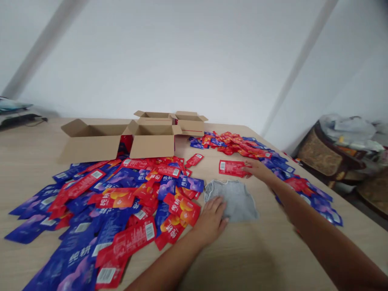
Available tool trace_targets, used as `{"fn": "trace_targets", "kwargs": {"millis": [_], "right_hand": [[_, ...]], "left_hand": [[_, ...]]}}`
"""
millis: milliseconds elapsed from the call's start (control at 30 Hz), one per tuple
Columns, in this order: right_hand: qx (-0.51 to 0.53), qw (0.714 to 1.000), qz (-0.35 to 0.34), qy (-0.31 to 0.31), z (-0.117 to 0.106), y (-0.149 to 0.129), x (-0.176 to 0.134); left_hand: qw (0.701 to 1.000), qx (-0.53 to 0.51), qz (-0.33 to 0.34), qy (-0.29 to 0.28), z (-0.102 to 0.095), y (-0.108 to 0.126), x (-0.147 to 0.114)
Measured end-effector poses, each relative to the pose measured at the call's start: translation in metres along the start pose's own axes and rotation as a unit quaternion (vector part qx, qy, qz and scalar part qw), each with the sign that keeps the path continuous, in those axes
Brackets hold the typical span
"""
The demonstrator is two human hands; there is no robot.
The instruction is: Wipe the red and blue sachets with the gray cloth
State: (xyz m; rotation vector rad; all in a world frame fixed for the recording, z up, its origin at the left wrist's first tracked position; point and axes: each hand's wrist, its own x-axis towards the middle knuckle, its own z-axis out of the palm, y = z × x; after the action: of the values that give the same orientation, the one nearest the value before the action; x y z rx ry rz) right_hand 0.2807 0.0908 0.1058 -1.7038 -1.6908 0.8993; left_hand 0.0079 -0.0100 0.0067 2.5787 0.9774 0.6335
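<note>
Your left hand (212, 220) lies flat, fingers spread and gripping nothing, its fingertips on the near edge of the grey cloth (232, 199) spread on the table (260, 258). Your right hand (257, 167) stretches past the cloth, fingers extended onto a single red packet (232, 167); whether it is pinched, I cannot tell. By my judgement you're early on: the three open cardboard boxes (151, 139) look mostly unfilled, though their insides are largely hidden. Two big heaps wait, the near pile (112, 210) on your left and the far pile (257, 153) on your right, red and blue packets far too many and overlapped to count.
</note>
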Motion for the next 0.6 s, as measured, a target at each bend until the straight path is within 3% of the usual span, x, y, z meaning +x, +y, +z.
{"fn": "trace_targets", "kwargs": {"millis": [133,233,300,367,433,500,600], "right_hand": [[0.092,0.991,0.013,-0.099,0.003,-0.003,-0.034],[0.013,0.978,0.006,-0.208,0.013,-0.003,-0.038],[-0.074,0.965,-0.050,-0.248,0.018,-0.007,-0.032],[-0.161,0.958,-0.135,-0.193,0.026,-0.011,-0.026],[-0.249,0.948,-0.187,-0.069,0.041,-0.014,-0.026],[-0.323,0.931,-0.166,0.037,0.069,-0.010,-0.034],[-0.381,0.915,-0.098,0.085,0.119,0.009,-0.056]], "left_hand": [[0.998,0.055,-0.022,-0.007,0.008,-0.002,0.000],[0.998,0.061,-0.024,-0.001,0.009,-0.001,-0.001],[0.998,0.062,-0.026,0.005,0.008,0.001,0.000],[0.998,0.063,-0.028,0.009,0.008,0.002,0.000],[0.997,0.065,-0.032,0.012,0.008,0.003,0.000],[0.997,0.071,-0.035,0.013,0.010,0.001,0.000],[0.995,0.094,-0.027,0.014,0.017,-0.003,0.001]]}}
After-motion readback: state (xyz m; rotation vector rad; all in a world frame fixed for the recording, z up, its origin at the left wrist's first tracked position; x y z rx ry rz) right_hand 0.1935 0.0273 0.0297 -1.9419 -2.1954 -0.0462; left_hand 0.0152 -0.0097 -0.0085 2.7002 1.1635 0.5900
